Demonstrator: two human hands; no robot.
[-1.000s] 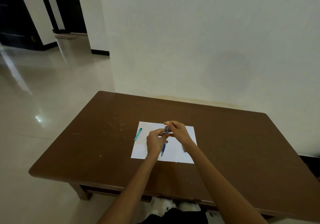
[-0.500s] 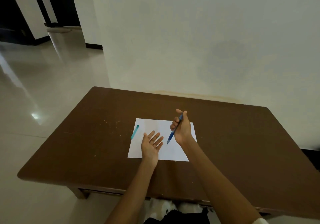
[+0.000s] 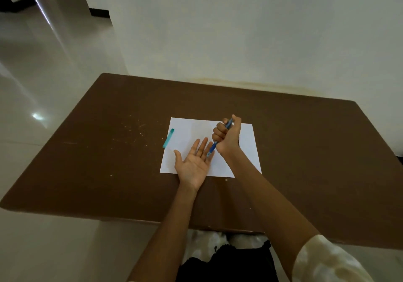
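A white sheet of paper (image 3: 244, 151) lies flat in the middle of the brown table (image 3: 109, 162). My left hand (image 3: 194, 164) lies palm up over the paper's near left part, fingers straight. My right hand (image 3: 227, 136) grips a blue pen (image 3: 212, 148) in a fist, thumb on the pen's top end, tip pointing down at the little-finger edge of the left palm. A teal pen cap (image 3: 168, 138) lies at the paper's left edge.
A white wall stands right behind the table's far edge. Glossy pale floor stretches to the left. Small crumbs or specks (image 3: 133, 129) dot the table left of the paper. My lap shows under the near edge.
Both hands held the pen together a second ago. The left hand let go and turned palm up on the paper; the right hand regripped the pen in a fist and brought its tip to the left palm.
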